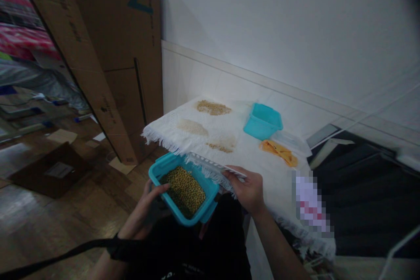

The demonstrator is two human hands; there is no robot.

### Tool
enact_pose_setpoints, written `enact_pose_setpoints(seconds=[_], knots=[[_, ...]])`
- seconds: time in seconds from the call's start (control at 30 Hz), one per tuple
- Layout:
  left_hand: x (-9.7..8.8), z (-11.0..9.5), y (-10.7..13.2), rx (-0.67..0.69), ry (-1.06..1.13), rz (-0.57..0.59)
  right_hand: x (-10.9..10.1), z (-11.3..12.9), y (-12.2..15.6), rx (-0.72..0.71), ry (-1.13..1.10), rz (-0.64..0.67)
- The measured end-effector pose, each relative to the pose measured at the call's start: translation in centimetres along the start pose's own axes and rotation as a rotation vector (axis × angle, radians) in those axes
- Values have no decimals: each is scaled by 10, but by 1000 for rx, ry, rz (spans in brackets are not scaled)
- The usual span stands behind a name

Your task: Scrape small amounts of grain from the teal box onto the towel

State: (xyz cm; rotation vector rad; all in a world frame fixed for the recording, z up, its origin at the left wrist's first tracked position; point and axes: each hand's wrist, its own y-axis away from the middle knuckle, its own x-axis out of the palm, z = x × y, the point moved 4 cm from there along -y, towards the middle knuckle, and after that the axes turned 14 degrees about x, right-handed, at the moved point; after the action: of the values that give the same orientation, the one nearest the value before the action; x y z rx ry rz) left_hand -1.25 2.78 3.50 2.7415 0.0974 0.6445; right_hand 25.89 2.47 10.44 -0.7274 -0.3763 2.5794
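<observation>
My left hand (146, 208) grips a teal plastic container (210, 190) from below, thumb on its near rim. The container is tilted and filled with yellow-green beans (185, 190). It is held just off the front edge of a table covered by a white fringed cloth (249, 153). My right hand (247, 190) is closed on a flat grey ruler-like strip (213, 165) that lies along the cloth's edge beside the container. Three small heaps of grain (213, 107) rest on the cloth farther back.
A second teal container (262, 121) stands empty at the back of the table beside a clear lid (292, 142) and a yellow-orange cloth (278, 152). Tall cardboard boxes (111, 52) lean at the left. A brown box (52, 170) lies on the wooden floor.
</observation>
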Motion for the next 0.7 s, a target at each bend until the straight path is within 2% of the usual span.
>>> enact_pose_setpoints(seconds=[0.13,0.2,0.47,0.7], knots=[[1,1,0,-6,6,8,-14,-7,-18,91,86,-161],[2,3,0,-14,-9,10,-16,-10,-28,111,113,-191],[3,6,1,-30,9,31,-8,-15,-37,78,123,-151],[4,6,0,-24,9,30,-6,-22,-42,113,98,-96]])
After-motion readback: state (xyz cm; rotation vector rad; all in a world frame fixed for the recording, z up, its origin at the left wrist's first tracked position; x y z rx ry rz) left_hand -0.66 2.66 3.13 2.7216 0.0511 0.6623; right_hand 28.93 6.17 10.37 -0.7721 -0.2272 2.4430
